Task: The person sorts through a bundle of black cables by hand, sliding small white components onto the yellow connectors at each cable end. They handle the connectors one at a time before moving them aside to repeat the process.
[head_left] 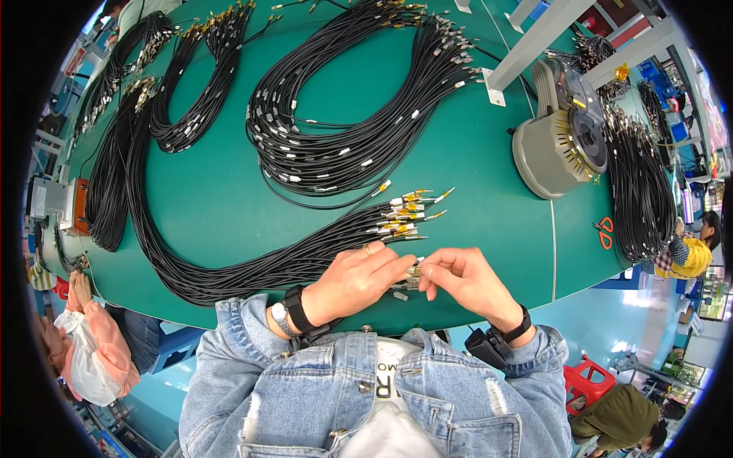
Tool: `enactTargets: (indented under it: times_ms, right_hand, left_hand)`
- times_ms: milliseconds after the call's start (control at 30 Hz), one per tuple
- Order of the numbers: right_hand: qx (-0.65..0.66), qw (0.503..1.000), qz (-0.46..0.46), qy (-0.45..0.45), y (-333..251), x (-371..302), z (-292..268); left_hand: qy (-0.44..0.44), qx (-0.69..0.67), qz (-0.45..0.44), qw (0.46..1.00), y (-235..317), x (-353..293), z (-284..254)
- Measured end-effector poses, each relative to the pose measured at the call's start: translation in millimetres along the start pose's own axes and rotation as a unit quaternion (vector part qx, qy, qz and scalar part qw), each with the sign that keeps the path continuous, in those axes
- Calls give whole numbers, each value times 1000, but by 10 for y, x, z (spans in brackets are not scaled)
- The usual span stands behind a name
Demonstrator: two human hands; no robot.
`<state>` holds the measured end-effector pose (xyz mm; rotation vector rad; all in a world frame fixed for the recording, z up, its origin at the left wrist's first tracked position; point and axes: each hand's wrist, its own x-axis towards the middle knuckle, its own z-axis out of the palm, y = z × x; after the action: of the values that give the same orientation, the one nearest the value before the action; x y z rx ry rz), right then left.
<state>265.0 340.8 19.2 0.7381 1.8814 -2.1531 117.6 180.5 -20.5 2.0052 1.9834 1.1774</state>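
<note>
Near the front edge of the green table, my two hands meet over the connector ends of a bundle of black cables [252, 267]. My left hand [359, 278] lies over the bundle, its fingers closed around a cable end. Thumb and fingers of my right hand [466, 282] pinch at the same small metal-and-yellow cable end [414, 270], mostly hidden between the fingertips. Beyond my left hand, several loose cable tips with silver and yellow sleeves [405, 214] fan out. More tips show under my fingers.
A large coil of black cables [328, 153] lies ahead, with smaller bundles [191, 114] at the far left. To the right stand a round grey machine [561, 145], orange-handled scissors [605, 233], and another cable bundle [641, 198]. A metal frame leg [527, 53] rises behind. Other people sit at both sides.
</note>
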Motion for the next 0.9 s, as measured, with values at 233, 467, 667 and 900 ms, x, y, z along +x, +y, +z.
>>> enactTargets:
  times_ms: [233, 467, 667, 900]
  right_hand:
    - [-26, 999, 21, 13, -104, -16, 18]
    - [-32, 999, 31, 9, -134, -20, 29]
    - [-24, 999, 44, 4, -148, -20, 28]
    - [-30, 997, 64, -1, -167, -7, 30]
  left_hand:
    - [29, 20, 27, 999, -3, 9, -1]
    - [-10, 37, 44, 998, -21, -42, 8]
    - [7, 44, 57, 997, 12, -25, 34]
    - [7, 43, 56, 997, 15, -49, 80]
